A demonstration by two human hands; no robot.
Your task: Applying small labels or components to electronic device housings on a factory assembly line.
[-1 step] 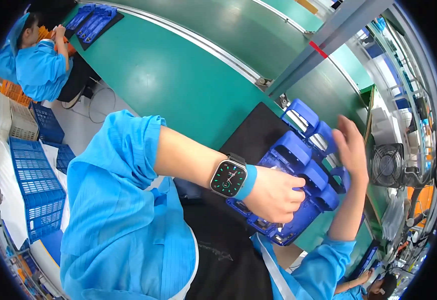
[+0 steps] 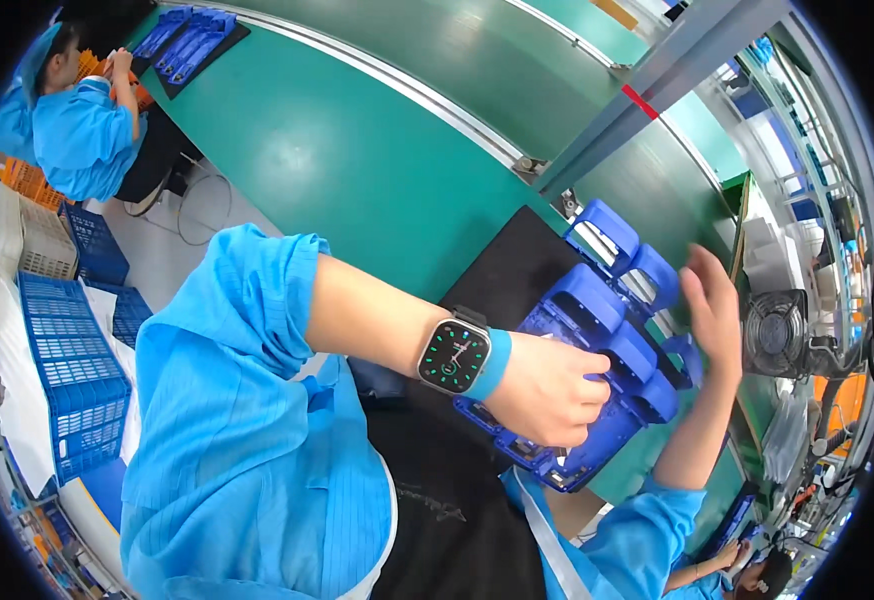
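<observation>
Several blue plastic housings [image 2: 587, 298] lie in rows on a black mat [image 2: 510, 262] in front of me. My left hand [image 2: 547, 392], with a watch [image 2: 454, 356] and a light-blue band on its wrist, rests over the nearer housings. Its fingers are curled down and closed; their tips and whatever is between them are hidden. At the far right side of the housings, my right hand [image 2: 714, 315] is raised with the thumb apart from the fingers, and nothing shows in it. A small gap separates it from the housing closest to it.
A green worktop [image 2: 357, 165] runs off to the far left, where more blue housings [image 2: 195, 45] lie near a co-worker [image 2: 87, 135]. Blue crates [image 2: 75, 370] stand at left. A grey post [image 2: 647, 100] rises behind the mat; a fan [image 2: 774, 330] is at right.
My right hand has shifted slightly right and down, away from the housings. My left hand stays nearly where it was, with its fingers still curled.
</observation>
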